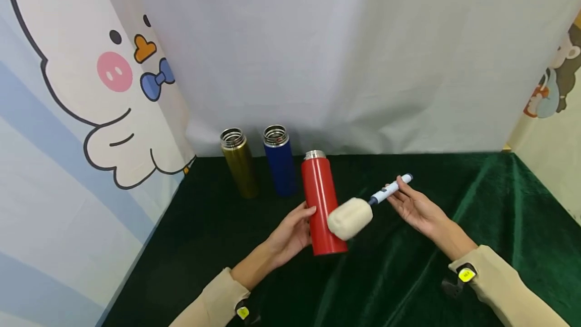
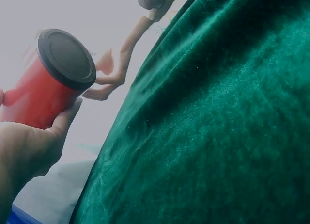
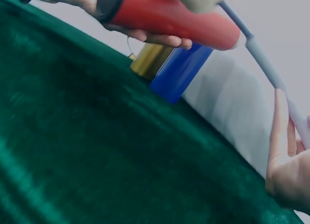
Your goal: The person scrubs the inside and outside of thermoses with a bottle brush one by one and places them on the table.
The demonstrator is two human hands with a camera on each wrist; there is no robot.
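My left hand (image 1: 292,233) grips a red bottle (image 1: 320,191), lidless with a bare metal neck, and holds it slightly tilted above the cloth. In the left wrist view the dark base of the red bottle (image 2: 34,98) faces the camera. Between the thumb and fingers of my right hand (image 1: 419,211) is the pale handle of a bottle brush (image 1: 386,192). Its cream, fluffy head (image 1: 349,218) lies in front of the bottle's lower part, outside it; whether they touch I cannot tell. The right wrist view shows the handle along the right hand's fingers (image 3: 281,122).
A gold bottle (image 1: 240,165) and a blue bottle (image 1: 279,165), both uncapped, stand side by side at the back left. Dark green velvet cloth (image 1: 454,266) covers the table. A pale curtain (image 1: 290,54) hangs behind, and a cartoon-printed sheet (image 1: 59,165) hangs at the left.
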